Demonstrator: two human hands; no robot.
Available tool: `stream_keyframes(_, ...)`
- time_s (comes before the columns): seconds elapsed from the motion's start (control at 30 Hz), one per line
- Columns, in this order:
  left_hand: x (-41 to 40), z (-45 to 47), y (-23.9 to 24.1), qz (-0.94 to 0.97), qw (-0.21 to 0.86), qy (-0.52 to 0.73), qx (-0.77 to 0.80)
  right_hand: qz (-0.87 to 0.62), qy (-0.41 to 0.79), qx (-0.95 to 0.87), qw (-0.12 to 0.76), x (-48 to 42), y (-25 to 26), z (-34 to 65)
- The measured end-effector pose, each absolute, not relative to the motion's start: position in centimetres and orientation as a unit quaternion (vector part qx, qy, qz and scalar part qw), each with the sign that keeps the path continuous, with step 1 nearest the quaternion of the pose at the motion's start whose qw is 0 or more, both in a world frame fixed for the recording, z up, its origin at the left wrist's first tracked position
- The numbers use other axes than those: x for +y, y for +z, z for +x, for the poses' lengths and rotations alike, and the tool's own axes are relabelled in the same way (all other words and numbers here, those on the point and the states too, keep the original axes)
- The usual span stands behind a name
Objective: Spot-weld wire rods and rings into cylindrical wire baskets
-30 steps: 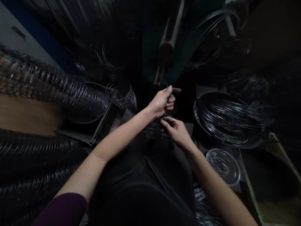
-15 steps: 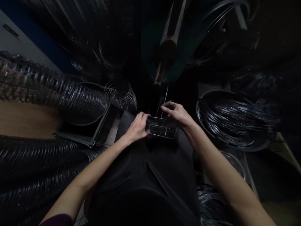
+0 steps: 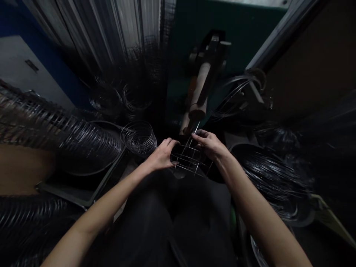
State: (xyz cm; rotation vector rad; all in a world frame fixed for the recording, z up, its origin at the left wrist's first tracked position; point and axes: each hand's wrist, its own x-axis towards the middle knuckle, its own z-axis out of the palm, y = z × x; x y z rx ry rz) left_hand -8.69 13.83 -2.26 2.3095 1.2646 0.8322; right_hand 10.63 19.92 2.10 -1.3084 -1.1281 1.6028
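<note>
Between my hands is a small frame of thin metal wires (image 3: 189,170), with long wires crossed by short ones. My left hand (image 3: 163,154) grips its left end, thumb below and fingers above. My right hand (image 3: 211,145) is closed at the upper right, pinching a thin straight wire (image 3: 197,128) that slants up from the frame. Just beyond the fingertips are two thick metal bars (image 3: 200,91) of a green machine (image 3: 244,33). Whether the wire touches the bars is too dark to tell.
To the left stand a coil of thin wire rings (image 3: 139,138), a long row of rings (image 3: 72,137) and a dark crate (image 3: 91,198). A round basin holding many loose wires (image 3: 274,170) is at the right. Wire loops (image 3: 236,92) hang beside the machine.
My view has tilted up, showing more of the machine. The wire frame has tipped, so its depth shows, and it is nearer the bars. Both hands keep their hold.
</note>
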Motion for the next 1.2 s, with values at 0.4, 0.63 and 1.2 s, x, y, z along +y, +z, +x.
stream_keyframes(0.4,15.7,-9.6,-2.4,0.826,0.193,0.284,0.446,-0.522,0.632,-0.444,0.363,20.9,1.8,9.9)
stream_keyframes(0.63,16.6,-9.9,-2.0,0.83,0.193,0.281,0.441,-0.526,0.624,-0.433,0.383,21.5,1.8,9.4)
stream_keyframes(1.2,18.2,-10.5,-1.3,0.827,0.198,0.286,0.442,-0.53,0.598,-0.447,0.402,23.6,1.2,9.1)
